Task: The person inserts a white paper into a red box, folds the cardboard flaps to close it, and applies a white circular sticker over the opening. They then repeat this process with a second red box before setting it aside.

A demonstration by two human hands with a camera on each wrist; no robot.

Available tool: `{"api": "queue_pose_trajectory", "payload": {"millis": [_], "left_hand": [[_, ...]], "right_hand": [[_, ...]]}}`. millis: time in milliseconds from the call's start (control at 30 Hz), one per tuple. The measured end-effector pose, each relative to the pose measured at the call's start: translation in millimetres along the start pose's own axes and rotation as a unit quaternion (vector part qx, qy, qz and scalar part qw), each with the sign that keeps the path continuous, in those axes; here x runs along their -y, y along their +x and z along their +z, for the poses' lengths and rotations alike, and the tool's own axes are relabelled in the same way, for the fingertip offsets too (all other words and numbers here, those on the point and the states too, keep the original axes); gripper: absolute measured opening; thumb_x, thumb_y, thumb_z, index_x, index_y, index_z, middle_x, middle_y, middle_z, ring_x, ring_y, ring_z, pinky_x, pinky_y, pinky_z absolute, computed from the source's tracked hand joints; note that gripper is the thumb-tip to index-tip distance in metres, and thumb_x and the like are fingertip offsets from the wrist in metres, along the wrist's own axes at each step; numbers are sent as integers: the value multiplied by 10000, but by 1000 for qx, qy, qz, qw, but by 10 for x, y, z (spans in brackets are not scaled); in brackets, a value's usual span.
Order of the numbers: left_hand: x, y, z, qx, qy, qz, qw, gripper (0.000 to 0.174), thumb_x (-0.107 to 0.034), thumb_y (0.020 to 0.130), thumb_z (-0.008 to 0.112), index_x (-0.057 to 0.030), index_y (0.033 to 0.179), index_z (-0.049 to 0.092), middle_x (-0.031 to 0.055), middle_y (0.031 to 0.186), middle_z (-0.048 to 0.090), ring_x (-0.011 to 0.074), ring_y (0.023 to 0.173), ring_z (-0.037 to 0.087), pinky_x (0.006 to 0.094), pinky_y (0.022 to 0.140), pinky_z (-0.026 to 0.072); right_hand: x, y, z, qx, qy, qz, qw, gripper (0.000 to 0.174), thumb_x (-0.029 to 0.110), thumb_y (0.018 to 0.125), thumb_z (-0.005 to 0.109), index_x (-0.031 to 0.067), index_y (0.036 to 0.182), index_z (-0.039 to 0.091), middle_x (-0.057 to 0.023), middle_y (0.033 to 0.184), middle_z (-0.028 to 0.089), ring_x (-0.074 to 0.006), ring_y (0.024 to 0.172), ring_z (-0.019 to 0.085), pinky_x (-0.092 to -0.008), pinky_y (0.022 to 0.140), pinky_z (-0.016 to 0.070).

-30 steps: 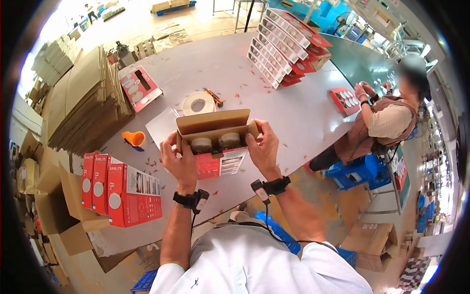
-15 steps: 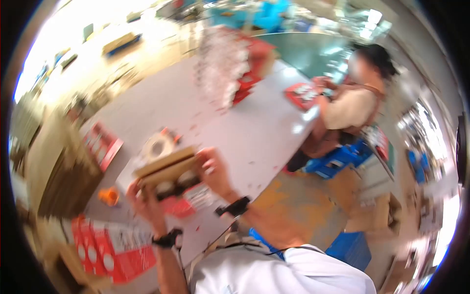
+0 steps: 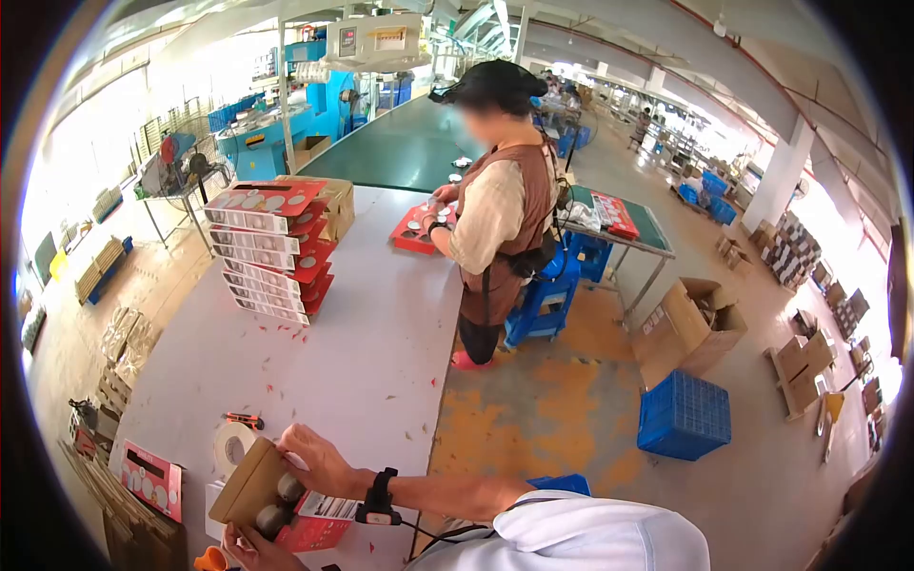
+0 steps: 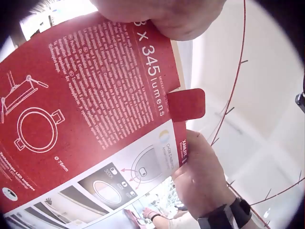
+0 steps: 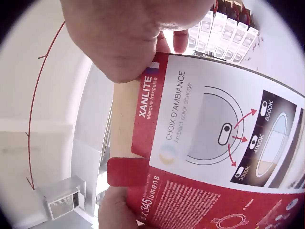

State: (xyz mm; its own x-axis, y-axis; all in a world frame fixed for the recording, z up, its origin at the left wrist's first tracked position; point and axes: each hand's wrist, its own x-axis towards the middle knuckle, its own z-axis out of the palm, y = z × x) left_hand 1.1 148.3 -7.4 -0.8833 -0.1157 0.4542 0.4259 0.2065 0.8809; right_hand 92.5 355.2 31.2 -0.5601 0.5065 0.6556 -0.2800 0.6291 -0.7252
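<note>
Both hands hold a red-and-white printed spotlight box (image 3: 317, 535) whose brown cardboard flap (image 3: 246, 479) stands up at the open top. Two round grey spotlights (image 3: 274, 520) show inside it. My right hand (image 3: 319, 463) grips the far end, thumb by the opening. At the near end my left hand (image 3: 255, 552) grips the box, partly cut off by the frame's lower edge. In the left wrist view the printed box side (image 4: 105, 81) faces the camera, with the left hand (image 4: 167, 14) over its top. The right wrist view shows the right hand (image 5: 128, 38) on the box edge.
A tape roll (image 3: 232, 445) and an orange-black cutter (image 3: 246, 420) lie beyond the box. A flat red carton (image 3: 152, 481) lies left. Stacked red cartons (image 3: 271, 247) stand farther up the table (image 3: 371, 314). Another person (image 3: 500, 190) works at its far right edge, beside blue stools (image 3: 547, 305).
The head view has swung right and up, so the box and hands now appear at the lower left. Both hands still hold the box, its flap still raised.
</note>
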Motion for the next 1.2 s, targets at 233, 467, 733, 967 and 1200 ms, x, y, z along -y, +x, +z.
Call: {"api": "queue_pose_trajectory", "payload": {"millis": [233,467,733,967,1200], "left_hand": [[-399,-177,-27,-44,7,85,995,220,-132,954,807,38,1084,753,187,1022,749,314,861,705,433,807,600],[113,-198,-253,66,-50,40,996,312,-83,1023,657,19,1317,645,120,1233,650,250,1168,630,378,1040,514],[262,-217,-409,113,-89,82,986,325,-106,999,726,43,1285,686,222,1280,689,328,1092,675,435,895,578],[-100,-209,-433,159,-72,-30,984,389,-133,1016,713,16,1367,633,217,1355,652,349,1244,624,450,1035,526],[-156,-230,13,49,-117,-65,990,337,38,982,624,7,1317,645,95,1272,651,217,1186,615,360,1040,489]], "right_hand": [[0,-106,-40,-3,-29,-35,999,291,-69,857,734,33,1075,571,-127,1086,585,-355,1031,601,-437,848,532],[27,-140,-47,-22,48,-33,998,293,-96,867,724,39,1080,575,-115,1098,579,-323,1025,602,-396,854,526],[-22,-168,7,-1,44,-27,999,320,-131,850,718,42,1081,579,-114,1130,566,-302,1072,607,-378,910,522],[138,-252,-47,46,142,58,987,437,-132,835,670,83,1213,627,-105,1284,605,-298,1235,608,-383,1063,493],[-50,-312,-57,82,109,180,974,409,-133,922,599,101,1256,626,-34,1064,648,-97,932,584,-276,846,531]]}}
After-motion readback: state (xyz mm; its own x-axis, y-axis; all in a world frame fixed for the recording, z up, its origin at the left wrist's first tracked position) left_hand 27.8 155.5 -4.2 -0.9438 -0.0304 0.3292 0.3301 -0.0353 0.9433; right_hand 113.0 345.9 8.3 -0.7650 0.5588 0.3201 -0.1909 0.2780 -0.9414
